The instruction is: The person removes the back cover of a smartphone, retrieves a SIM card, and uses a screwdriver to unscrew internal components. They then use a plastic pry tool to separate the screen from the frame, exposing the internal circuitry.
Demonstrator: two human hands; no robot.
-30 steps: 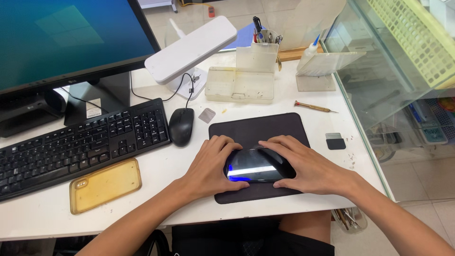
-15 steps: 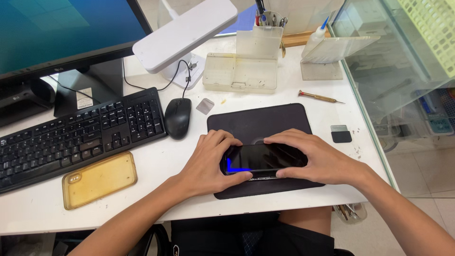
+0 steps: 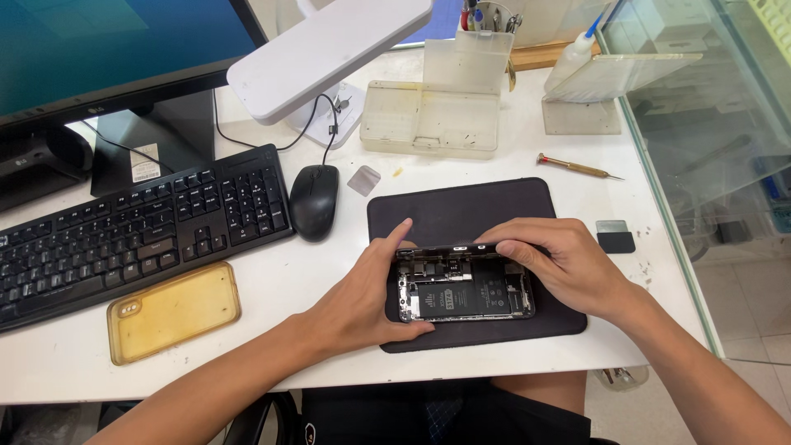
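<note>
Opened phone lay on black mat, internals and battery exposed. Left hand gripped phone's left edge, thumb under near side. Right hand pinched lifted screen edge along far side. Black mouse and keyboard beyond left hand; yellow case left of it. Screwdriver beyond right hand.
</note>
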